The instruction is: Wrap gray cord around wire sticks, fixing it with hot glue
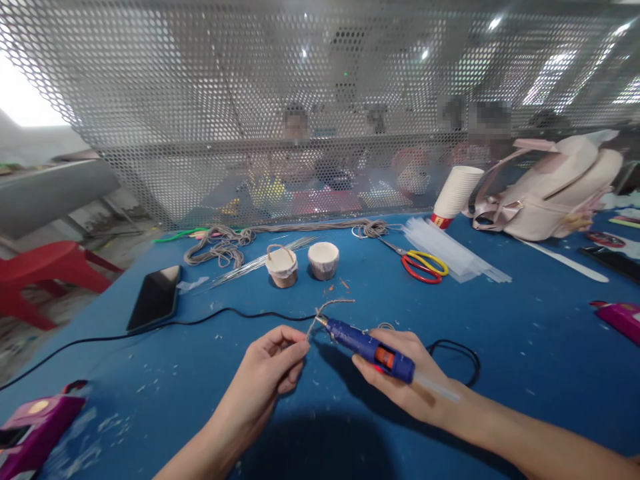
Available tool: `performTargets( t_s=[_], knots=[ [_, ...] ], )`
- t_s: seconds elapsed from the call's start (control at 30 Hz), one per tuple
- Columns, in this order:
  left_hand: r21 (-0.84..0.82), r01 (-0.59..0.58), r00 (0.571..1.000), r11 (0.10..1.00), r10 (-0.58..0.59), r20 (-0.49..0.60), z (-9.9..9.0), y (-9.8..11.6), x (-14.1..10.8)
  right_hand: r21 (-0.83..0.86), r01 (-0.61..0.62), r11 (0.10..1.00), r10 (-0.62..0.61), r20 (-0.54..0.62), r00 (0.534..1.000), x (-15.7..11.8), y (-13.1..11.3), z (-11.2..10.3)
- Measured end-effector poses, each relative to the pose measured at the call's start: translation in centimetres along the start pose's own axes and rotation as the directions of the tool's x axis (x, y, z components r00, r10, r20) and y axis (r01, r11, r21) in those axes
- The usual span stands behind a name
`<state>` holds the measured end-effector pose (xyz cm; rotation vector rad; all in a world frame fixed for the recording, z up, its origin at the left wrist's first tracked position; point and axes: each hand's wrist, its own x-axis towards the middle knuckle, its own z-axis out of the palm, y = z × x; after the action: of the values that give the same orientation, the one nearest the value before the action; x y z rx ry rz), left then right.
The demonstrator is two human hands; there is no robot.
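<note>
Between thumb and fingertips, my left hand (pixel 280 363) pinches a thin grey-brown cord (pixel 336 302), whose free end curves up and to the right. My right hand (pixel 405 373) is wrapped round a blue hot glue gun (pixel 360 341) with a clear glue stick (pixel 440 388) poking from its back. The gun's metal nozzle is at the cord, seemingly touching it just above my left fingertips. Beyond the hands stand two small cord-wrapped cups with white tops: the left cup (pixel 283 268) has a handle over it, and the right cup (pixel 323 261) has none.
A black cable (pixel 200 321) crosses the blue table. Behind lie cord bundles (pixel 220 247), wires (pixel 265 260), red-and-yellow scissors (pixel 423 265), clear glue sticks (pixel 450 247), stacked paper cups (pixel 457 190) and a pink backpack (pixel 555 183). A phone (pixel 156 293) rests left, before a perforated metal screen (pixel 250 120).
</note>
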<state>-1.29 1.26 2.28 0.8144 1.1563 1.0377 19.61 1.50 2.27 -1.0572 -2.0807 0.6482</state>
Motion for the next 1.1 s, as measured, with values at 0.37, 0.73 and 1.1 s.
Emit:
performTargets(
  t_s=[0.37,0.73,1.1],
  knots=[
    [-0.024,0.010,1.000,1.000,-0.010,0.000,0.16,0.14,-0.12,-0.009,0.003,1.000,-0.003,0.007,1.000,-0.02,0.09,0.10],
    [-0.017,0.019,1.000,1.000,-0.019,-0.005,0.22,0.11,-0.15,-0.027,-0.018,0.999,0.018,-0.011,1.000,0.30,-0.06,-0.09],
    [-0.054,0.003,0.999,0.999,-0.005,-0.047,0.47,0.44,-0.34,-0.007,0.015,1.000,-0.015,0.022,1.000,-0.17,-0.33,0.19]
  ],
)
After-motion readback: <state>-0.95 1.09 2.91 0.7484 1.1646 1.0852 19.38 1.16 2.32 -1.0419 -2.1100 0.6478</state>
